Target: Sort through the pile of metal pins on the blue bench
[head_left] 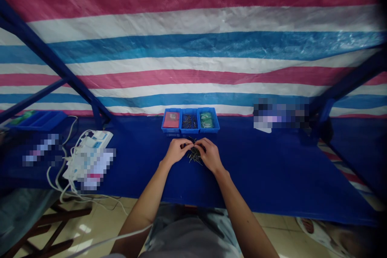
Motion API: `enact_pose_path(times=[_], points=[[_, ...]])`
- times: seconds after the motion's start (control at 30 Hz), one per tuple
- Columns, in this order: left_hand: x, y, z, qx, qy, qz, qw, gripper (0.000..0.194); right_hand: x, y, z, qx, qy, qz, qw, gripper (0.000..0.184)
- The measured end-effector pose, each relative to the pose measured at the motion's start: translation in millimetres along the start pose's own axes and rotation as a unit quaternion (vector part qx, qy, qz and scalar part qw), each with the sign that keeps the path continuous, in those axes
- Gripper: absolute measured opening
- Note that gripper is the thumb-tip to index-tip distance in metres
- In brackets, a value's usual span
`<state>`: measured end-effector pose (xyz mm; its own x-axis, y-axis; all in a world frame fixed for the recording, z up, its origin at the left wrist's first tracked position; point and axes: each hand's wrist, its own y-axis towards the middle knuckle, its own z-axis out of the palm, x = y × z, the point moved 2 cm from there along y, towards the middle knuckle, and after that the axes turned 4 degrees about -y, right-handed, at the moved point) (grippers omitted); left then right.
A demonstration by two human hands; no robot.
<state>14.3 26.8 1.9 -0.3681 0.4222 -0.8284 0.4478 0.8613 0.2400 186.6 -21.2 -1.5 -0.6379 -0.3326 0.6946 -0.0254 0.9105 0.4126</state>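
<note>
A small heap of dark screws (pixel 195 154) lies on the blue table cover (pixel 260 169) in front of me. My left hand (pixel 176 151) and my right hand (pixel 209 154) rest on either side of the heap, fingers curled in and pinched over the screws. What each pinch holds is too small to make out. Just behind the heap stand three small blue bins in a row: one with a red pack (pixel 171 121), one with dark screws (pixel 190 121), one with green packs (pixel 208 120).
A white power strip (pixel 95 139) with trailing white cables lies at the left. A blue tray (pixel 39 120) sits at the far left. Blue frame posts (pixel 60 68) rise at both sides. A striped tarp (pixel 193 48) hangs behind the table.
</note>
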Motion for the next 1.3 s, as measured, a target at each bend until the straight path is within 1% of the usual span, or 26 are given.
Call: enact_pose_path(times=[0.2, 0.37, 0.5, 0.77, 0.97, 1.1, 1.3], points=[[-1.0, 0.1, 0.5, 0.003, 0.004, -0.004, 1.0, 0.028, -0.1, -0.1, 0.1, -0.005, -0.014, -0.001, 1.0, 0.017], [1.6, 0.5, 1.0, -0.001, -0.001, 0.005, 1.0, 0.024, 0.2, -0.2, 0.1, -0.002, -0.021, 0.001, 1.0, 0.018], [3.9, 0.2, 1.6, -0.004, -0.002, -0.001, 1.0, 0.024, 0.7, -0.5, 0.1, 0.0, -0.036, 0.002, 0.999, 0.02], [4.3, 0.1, 1.8, -0.001, -0.005, 0.001, 1.0, 0.023, 0.6, -0.9, 0.3, 0.004, -0.073, 0.002, 0.997, 0.031], [2.3, 0.5, 2.0, -0.001, -0.008, -0.001, 1.0, 0.025, -0.7, 0.3, 1.4, -0.006, -0.105, -0.003, 0.994, 0.04], [1.5, 0.1, 0.9, -0.006, -0.012, -0.002, 1.0, 0.025, -2.1, 0.6, 1.5, -0.016, -0.082, -0.013, 0.996, 0.038], [2.1, -0.3, -0.1, -0.004, -0.018, -0.007, 1.0, 0.026, -3.2, 0.5, 1.0, -0.031, -0.012, -0.014, 0.999, 0.027]])
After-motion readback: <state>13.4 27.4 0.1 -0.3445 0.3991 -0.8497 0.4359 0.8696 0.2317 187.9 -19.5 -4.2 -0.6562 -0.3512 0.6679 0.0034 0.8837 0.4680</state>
